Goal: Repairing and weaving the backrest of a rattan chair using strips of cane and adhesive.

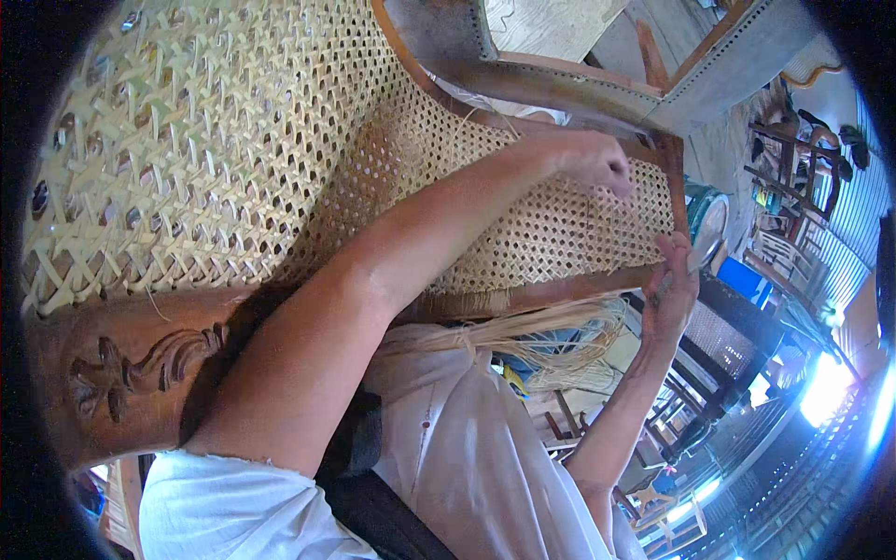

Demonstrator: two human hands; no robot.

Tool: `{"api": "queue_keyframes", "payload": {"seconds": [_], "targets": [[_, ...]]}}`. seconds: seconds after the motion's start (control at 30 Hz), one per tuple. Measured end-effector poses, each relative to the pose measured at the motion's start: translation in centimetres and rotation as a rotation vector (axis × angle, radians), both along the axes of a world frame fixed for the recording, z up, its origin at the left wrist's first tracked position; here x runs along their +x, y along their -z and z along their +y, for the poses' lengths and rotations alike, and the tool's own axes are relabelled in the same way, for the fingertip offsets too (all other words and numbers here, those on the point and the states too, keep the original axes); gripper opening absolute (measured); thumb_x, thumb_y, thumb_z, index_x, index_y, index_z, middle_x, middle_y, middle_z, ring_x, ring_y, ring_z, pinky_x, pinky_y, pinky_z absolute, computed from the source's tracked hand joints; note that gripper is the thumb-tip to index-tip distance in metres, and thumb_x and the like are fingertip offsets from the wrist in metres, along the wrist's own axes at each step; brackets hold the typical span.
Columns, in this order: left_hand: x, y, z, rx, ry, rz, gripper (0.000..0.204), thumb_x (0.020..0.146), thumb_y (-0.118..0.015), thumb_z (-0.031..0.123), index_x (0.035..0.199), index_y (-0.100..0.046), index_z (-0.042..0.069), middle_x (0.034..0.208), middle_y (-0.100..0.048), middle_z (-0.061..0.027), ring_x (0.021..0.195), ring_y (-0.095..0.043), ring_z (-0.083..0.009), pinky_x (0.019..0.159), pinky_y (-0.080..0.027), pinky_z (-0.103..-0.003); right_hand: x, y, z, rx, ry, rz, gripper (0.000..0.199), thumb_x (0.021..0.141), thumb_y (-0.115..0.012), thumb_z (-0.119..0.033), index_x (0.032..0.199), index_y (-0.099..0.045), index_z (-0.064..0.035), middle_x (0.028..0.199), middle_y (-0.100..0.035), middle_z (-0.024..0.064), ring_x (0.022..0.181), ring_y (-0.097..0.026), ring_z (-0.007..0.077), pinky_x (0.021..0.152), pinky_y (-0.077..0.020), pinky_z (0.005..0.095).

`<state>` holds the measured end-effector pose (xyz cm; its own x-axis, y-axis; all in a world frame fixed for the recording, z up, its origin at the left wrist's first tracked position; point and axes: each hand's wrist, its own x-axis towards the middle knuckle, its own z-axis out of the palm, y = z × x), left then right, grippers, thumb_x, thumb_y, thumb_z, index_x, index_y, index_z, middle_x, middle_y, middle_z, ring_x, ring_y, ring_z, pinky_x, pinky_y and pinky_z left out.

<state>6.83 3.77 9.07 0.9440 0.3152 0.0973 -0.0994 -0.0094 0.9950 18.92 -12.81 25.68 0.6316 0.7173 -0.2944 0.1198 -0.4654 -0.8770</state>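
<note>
A woven cane panel (327, 159) in a brown wooden frame (541, 295) lies across my lap, its open lattice finer toward the far right end. Above that end is my left hand (597, 166), its fingers curled closed. Whatever they may hold is too small to make out. By the frame's right corner, my right hand (670, 297) has its fingers raised and somewhat apart, close to the wooden edge. No object shows between them. A bundle of loose pale cane strands (583, 341) hangs below the frame's near edge, next to my waist.
Carved leaf relief decorates the wood (149, 369) at lower left. Another curved chair frame with a studded edge (597, 79) stands beyond the panel. A green round container (707, 219) sits past the right corner. Several chairs and wooden frames (793, 177) crowd the workshop at right.
</note>
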Motion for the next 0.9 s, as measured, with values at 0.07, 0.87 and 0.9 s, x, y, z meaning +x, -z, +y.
{"api": "queue_keyframes", "payload": {"seconds": [0.07, 0.87, 0.9], "targets": [[-0.9, 1.8, 1.7, 0.081, -0.087, 0.159, 0.042, 0.090, -0.058, 0.049, 0.108, -0.070, 0.013, 0.097, -0.070, -0.0095, 0.088, -0.065, -0.0225, 0.080, -0.050, -0.039, -1.0, 0.5, 1.0, -0.244, 0.053, -0.078, 0.019, 0.098, -0.053, -0.020, 0.107, -0.058, -0.0048, 0.095, -0.066, 0.0086, 0.056, -0.049, 0.0084, 0.047, -0.0384, 0.0232], [-2.0, 7.1, 1.5, 0.140, -0.166, 0.327, 0.030, 0.073, -0.069, 0.030, 0.090, -0.072, 0.007, 0.084, -0.070, -0.0128, 0.077, -0.065, -0.0243, 0.074, -0.051, -0.037, -6.1, 6.7, 5.3, -0.879, -0.774, -0.981, 0.022, 0.083, -0.059, -0.024, 0.090, -0.071, -0.0077, 0.086, -0.067, 0.0219, 0.086, -0.066, 0.0387, 0.077, -0.0510, 0.0512], [-2.1, 7.0, 1.5, 0.107, -0.188, 0.295, 0.029, 0.072, -0.069, 0.029, 0.089, -0.072, 0.005, 0.083, -0.070, -0.0136, 0.076, -0.065, -0.0246, 0.073, -0.051, -0.037, -6.1, 7.1, 5.4, -0.849, -0.783, -0.968, 0.022, 0.083, -0.059, -0.024, 0.090, -0.071, -0.0077, 0.086, -0.067, 0.0219, 0.086, -0.066, 0.0387, 0.077, -0.0510, 0.0512]]}}
